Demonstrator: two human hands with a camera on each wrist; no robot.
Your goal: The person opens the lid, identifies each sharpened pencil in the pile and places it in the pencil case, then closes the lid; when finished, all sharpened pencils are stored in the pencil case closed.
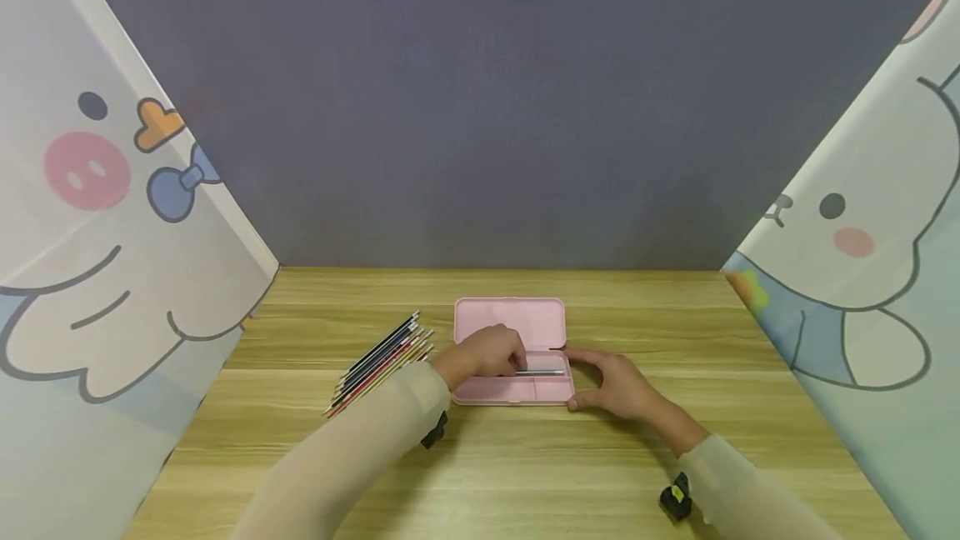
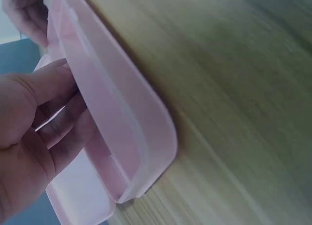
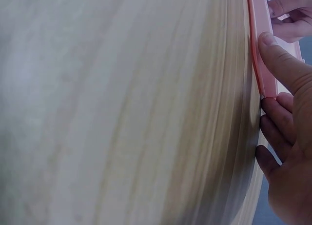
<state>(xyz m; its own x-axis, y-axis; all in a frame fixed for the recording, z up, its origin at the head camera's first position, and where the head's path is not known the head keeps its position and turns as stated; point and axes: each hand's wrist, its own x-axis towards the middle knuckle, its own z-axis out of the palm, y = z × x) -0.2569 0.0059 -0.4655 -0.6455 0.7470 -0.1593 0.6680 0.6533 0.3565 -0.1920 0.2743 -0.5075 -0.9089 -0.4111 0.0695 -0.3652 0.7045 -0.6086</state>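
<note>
An open pink pencil case point(image 1: 510, 390) lies with its lid point(image 1: 517, 311) folded back. Over its inside, the left hand point(image 1: 487, 351) has its fingers curled down around the left end of a thin pencil point(image 1: 543, 372), which lies along the rear compartment. The left wrist view shows the left hand point(image 2: 44, 112) reaching past the near wall of the case point(image 2: 122, 98); the pencil is hidden there. At the case's right end the right hand point(image 1: 618, 386) holds it between thumb and index finger, also seen in the right wrist view, thumb point(image 3: 278, 56) on the side wall.
Several pencils point(image 1: 382, 361) lie side by side at a slant on the wooden table point(image 1: 510, 473), left of the case and beside the left forearm. A grey panel point(image 1: 480, 107) stands behind the table, with cartoon-printed panels point(image 1: 135, 190) at both sides.
</note>
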